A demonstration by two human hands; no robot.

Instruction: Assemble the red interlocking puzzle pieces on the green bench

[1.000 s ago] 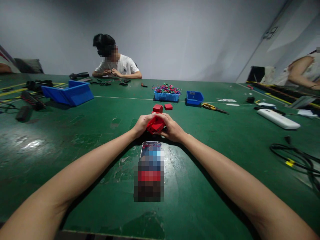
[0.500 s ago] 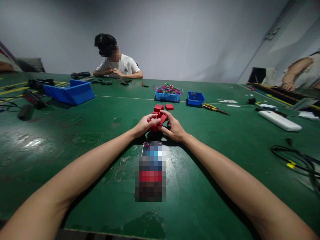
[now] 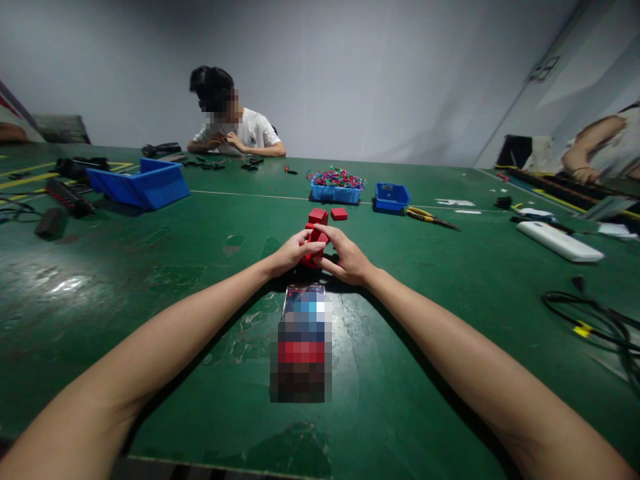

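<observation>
My left hand (image 3: 294, 255) and my right hand (image 3: 347, 256) meet around a small cluster of red blocks (image 3: 318, 236) above the green table. The fingers of both hands are closed on the cluster and partly cover it, so how the blocks fit together cannot be made out. Just beyond my fingertips sits another red block (image 3: 319, 215), and a separate flat red block (image 3: 339, 214) lies to its right. A phone (image 3: 305, 289) with a blurred screen lies in front of my wrists.
A large blue bin (image 3: 145, 187) stands at left. Further back are a blue tray of coloured wires (image 3: 335, 193), a small blue bin (image 3: 392, 198) and yellow-handled pliers (image 3: 433, 218). A white oblong device (image 3: 559, 241) and black cable (image 3: 590, 313) lie right. A person (image 3: 250, 133) sits opposite.
My fingers have shifted on the red blocks, and the cluster has turned slightly, looking more upright and narrower. The right thumb sits a little lower. The phone and the two far red blocks stay put.
</observation>
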